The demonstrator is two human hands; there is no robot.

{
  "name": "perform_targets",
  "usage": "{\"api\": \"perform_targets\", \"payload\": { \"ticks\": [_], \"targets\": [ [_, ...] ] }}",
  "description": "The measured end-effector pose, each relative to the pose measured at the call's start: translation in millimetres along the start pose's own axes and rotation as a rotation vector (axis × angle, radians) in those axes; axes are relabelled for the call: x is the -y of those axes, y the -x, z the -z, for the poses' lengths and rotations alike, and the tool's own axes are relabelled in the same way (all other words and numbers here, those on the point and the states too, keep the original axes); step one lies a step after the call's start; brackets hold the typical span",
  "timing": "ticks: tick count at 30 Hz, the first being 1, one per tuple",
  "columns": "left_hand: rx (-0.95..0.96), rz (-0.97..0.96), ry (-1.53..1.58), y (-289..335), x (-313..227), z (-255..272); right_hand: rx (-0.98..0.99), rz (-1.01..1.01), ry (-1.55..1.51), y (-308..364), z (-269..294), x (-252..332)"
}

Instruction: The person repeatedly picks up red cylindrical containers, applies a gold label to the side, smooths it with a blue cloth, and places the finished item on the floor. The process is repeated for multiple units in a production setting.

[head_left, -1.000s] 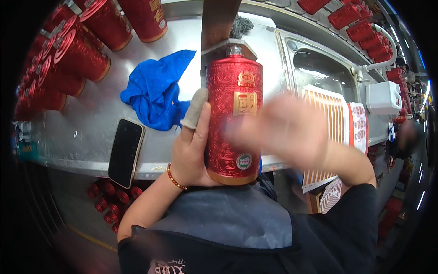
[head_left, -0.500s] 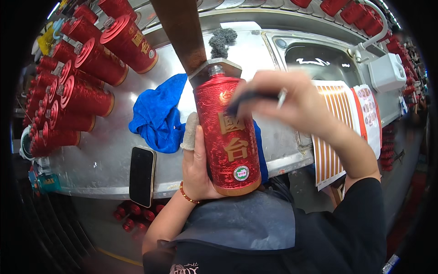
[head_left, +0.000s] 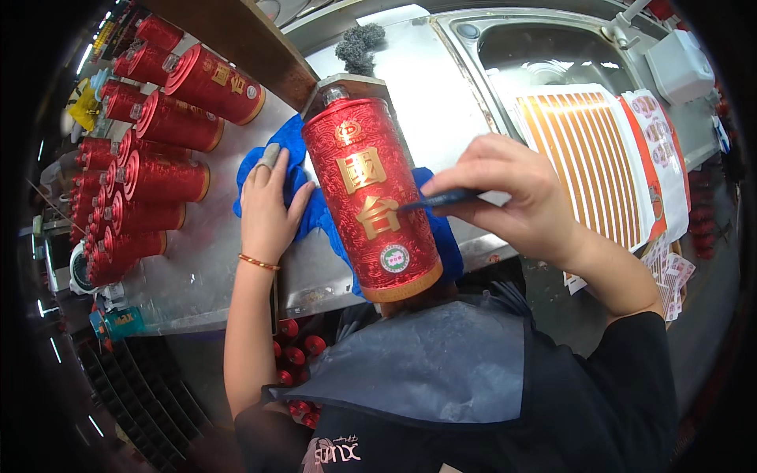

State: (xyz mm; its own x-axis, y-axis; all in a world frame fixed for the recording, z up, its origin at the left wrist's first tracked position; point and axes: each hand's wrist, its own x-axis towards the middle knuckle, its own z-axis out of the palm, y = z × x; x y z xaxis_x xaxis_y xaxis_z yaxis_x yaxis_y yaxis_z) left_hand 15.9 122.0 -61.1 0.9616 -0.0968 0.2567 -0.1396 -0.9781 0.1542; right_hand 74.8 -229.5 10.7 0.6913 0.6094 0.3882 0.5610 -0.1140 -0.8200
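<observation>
A red bottle [head_left: 374, 201] with raised gold characters lies tilted in front of me, its clear-topped neck against a metal bracket [head_left: 347, 81] on a wooden post [head_left: 244, 47]. My right hand [head_left: 516, 197] pinches a slim dark-blue, pen-like tool [head_left: 445, 199]. The tool's thin tip meets or hovers over the lower gold character; I cannot tell which. Fingers stretched out, my left hand [head_left: 272, 197] rests on a crumpled blue cloth [head_left: 298, 146] left of the bottle. One of its fingers wears a pale finger cover [head_left: 270, 154]. More blue cloth shows beneath the bottle.
Several similar red bottles [head_left: 177, 122] stand at the left. Dark steel wool [head_left: 359, 46] lies beyond the bracket. To the right are a sink [head_left: 552, 59], sheets of gold strips [head_left: 579, 158], a sticker sheet [head_left: 658, 150] and a white jug [head_left: 680, 67]. Red bottles [head_left: 292, 355] also stand below the table edge.
My left hand has let go of the bottle and moved left onto the blue cloth. My right hand has come down, bringing the tool to the lower character. The view has shifted.
</observation>
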Motion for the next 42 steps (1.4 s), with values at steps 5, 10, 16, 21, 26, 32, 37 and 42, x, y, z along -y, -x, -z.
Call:
{"api": "perform_targets", "payload": {
  "ticks": [5,10,16,21,26,32,37,42],
  "targets": [
    [-0.073,0.166,-0.024,-2,0,-5,-0.151,-0.076,-0.048,28,25,1],
    [-0.250,0.151,0.530,-8,-108,91,-0.382,-0.179,-0.050,58,53,5],
    [0.208,-0.476,0.282,-14,-168,80,-0.331,-0.298,-0.134,57,44,-7],
    [0.026,-0.398,0.238,-65,-149,75,-0.469,-0.300,-0.169,54,45,-10],
    [0.144,-0.207,0.156,-24,-169,81,-0.406,-0.348,-0.156,62,43,-9],
    [0.248,-0.104,0.261,4,-167,89,-0.403,-0.405,-0.257,50,32,-15],
    [0.129,-0.129,0.248,-31,-151,80,-0.384,-0.313,-0.211,39,30,-14],
    [0.077,-0.436,0.406,-29,-133,66,-0.383,-0.331,-0.160,43,31,-2]
  ]
}}
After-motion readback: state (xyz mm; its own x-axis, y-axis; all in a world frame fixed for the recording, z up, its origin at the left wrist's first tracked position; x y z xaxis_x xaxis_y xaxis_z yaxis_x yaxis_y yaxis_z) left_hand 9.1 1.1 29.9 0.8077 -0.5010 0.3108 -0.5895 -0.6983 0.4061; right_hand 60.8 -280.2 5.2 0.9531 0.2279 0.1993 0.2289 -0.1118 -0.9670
